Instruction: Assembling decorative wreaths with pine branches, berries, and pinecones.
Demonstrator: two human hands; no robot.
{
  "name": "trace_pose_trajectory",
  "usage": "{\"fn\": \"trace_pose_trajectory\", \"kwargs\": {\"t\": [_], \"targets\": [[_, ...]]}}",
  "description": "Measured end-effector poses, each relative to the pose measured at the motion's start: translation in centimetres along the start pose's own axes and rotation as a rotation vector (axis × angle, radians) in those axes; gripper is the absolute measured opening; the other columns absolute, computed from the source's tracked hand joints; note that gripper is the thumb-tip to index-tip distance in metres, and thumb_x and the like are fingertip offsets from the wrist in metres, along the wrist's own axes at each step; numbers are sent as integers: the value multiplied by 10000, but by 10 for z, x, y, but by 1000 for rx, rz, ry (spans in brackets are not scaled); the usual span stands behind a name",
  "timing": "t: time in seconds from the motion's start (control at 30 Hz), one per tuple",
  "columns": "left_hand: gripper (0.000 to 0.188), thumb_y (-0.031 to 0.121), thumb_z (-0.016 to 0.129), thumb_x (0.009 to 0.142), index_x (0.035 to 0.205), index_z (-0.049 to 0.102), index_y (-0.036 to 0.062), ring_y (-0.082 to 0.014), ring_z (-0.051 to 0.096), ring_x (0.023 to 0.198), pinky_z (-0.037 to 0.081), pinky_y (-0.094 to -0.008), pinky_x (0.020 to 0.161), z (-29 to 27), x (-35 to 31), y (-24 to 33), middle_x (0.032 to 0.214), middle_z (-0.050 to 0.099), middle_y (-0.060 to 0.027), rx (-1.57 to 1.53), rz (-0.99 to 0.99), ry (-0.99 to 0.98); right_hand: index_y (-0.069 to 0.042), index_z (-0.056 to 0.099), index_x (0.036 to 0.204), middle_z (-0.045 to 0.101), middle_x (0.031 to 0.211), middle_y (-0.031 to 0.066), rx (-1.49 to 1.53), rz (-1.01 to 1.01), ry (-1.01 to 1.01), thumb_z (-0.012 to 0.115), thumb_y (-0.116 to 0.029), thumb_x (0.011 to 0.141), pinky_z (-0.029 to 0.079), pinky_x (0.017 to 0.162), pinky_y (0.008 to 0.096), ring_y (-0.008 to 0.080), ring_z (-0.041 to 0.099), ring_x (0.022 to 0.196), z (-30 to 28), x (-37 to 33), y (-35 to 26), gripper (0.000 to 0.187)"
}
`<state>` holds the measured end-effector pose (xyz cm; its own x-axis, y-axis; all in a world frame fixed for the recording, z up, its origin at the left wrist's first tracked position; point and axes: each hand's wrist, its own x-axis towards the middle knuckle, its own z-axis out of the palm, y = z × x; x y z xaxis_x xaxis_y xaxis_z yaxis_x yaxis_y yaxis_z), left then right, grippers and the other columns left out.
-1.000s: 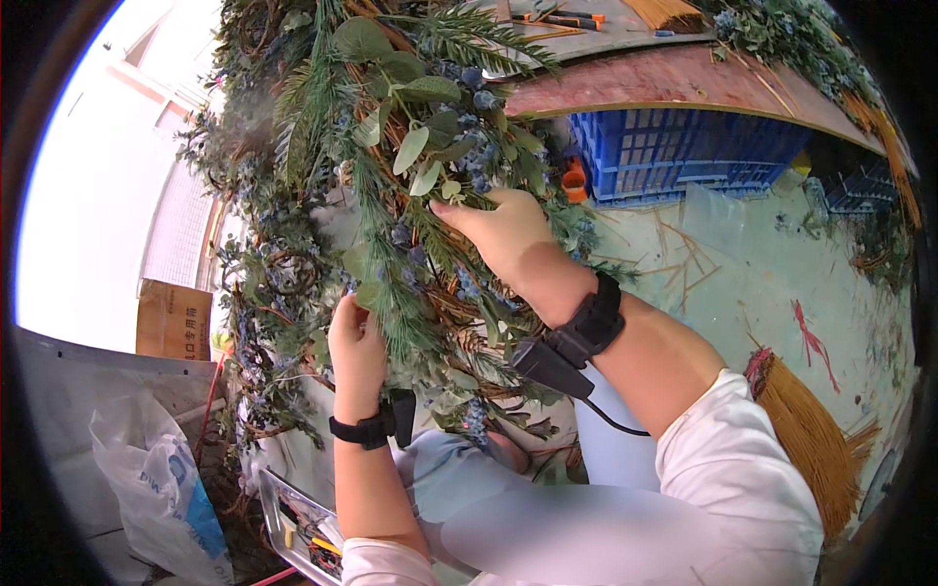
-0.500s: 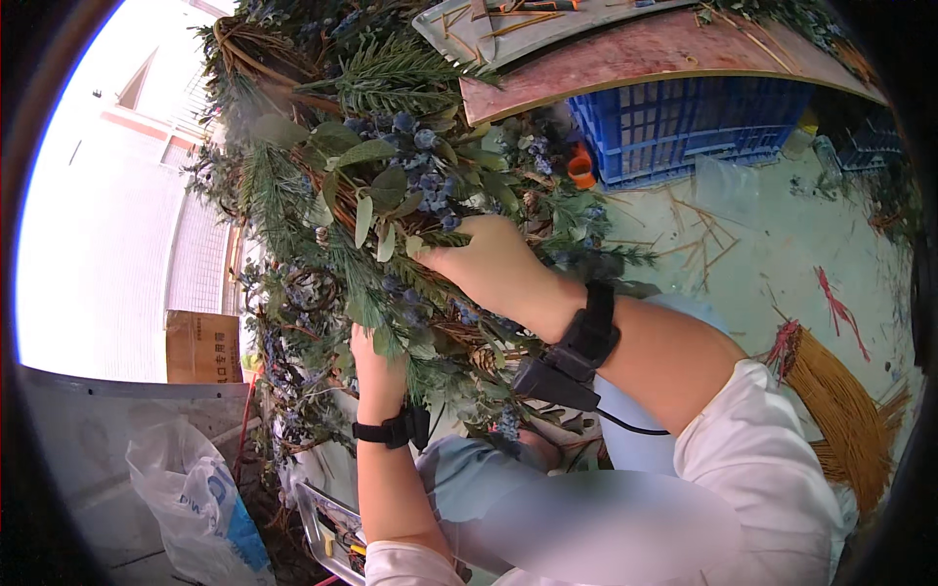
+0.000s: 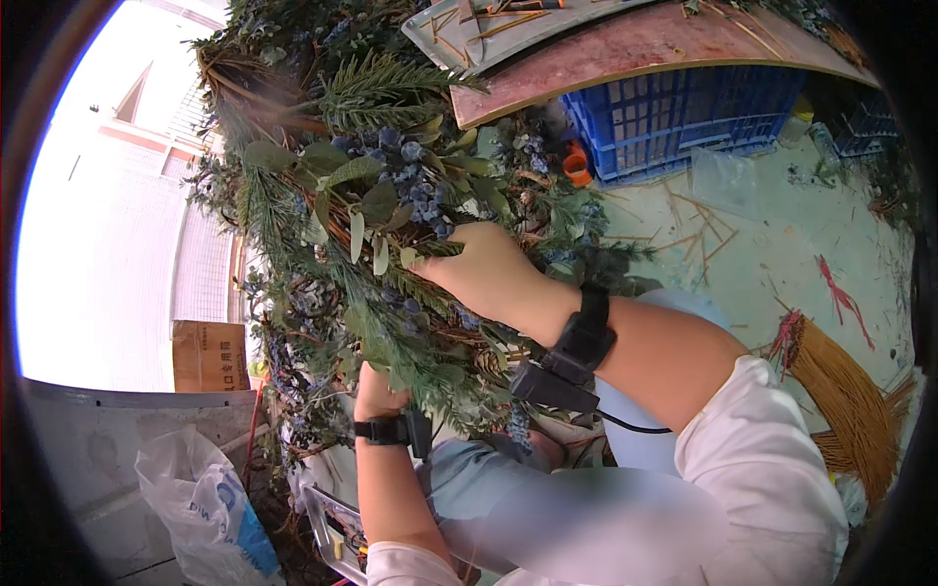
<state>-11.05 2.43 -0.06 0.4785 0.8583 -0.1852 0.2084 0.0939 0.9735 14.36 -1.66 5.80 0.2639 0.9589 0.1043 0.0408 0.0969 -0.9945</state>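
Observation:
A bushy wreath (image 3: 357, 181) of twigs, pine sprigs, green leaves and dark blue berries fills the space before me. My right hand (image 3: 484, 272) is closed on its near right side, thumb over the leaves and fingers tucked among the berry stems. Below it, my left hand (image 3: 379, 393) reaches up against the wreath's lower edge. Foliage hides most of its fingers, so its grip does not show. A pine cone (image 3: 489, 361) sits in the greenery near my right wrist. More berry foliage hangs behind and beneath, and I cannot tell where one piece ends.
A reddish board (image 3: 625, 73) bearing a metal tray (image 3: 489, 39) with sticks and tools lies over a blue crate (image 3: 684, 122) at the upper right. Brown stems (image 3: 845, 400) lie bundled at right. A cardboard box (image 3: 210, 356) and plastic bag (image 3: 200, 498) are at left.
My left hand has slid down along the wreath's lower edge, with its fingers still mostly hidden. My right hand keeps its hold, nearly unmoved. The view has shifted slightly.

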Motion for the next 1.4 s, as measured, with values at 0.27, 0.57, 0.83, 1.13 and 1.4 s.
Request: {"fn": "trace_pose_trajectory", "kwargs": {"t": [0.27,0.57,0.83,1.13,1.4], "targets": [[309,98,479,851,1148,523,29,-248,541,1020,452,-370,835,40,-2,31,1112,574,-107,-417,-129,-23,10,647,847,634,701,140,-72,-2,-6,644,-263,740,435,614,336,238,576,613,-1,3,-2,294],[375,155,472,875,1230,445,35,-237,512,1059,450,-391,859,62,-9,62,1163,542,-103,-640,-231,25,-6,650,718,606,670,191,4,-3,23,623,-355,696,450,621,393,356,591,664,-3,1,-7,350],[342,136,475,871,1195,466,25,-229,524,1030,459,-370,834,41,-5,43,1141,551,-102,-387,-110,29,23,641,730,598,718,228,-4,-26,-16,650,-346,683,447,639,411,384,582,724,-4,-2,-7,372],[306,116,479,867,1156,489,14,-220,538,998,468,-346,807,20,16,40,1115,560,-101,-101,36,55,32,642,817,617,797,218,-157,46,-144,678,-361,681,460,686,388,360,591,758,4,-12,-10,417],[275,97,482,863,1121,510,5,-212,550,969,476,-325,782,29,3,17,1093,568,-100,162,165,86,52,622,745,596,715,217,-197,41,-103,685,-348,692,443,622,394,348,588,700,1,-10,-14,408]]}}
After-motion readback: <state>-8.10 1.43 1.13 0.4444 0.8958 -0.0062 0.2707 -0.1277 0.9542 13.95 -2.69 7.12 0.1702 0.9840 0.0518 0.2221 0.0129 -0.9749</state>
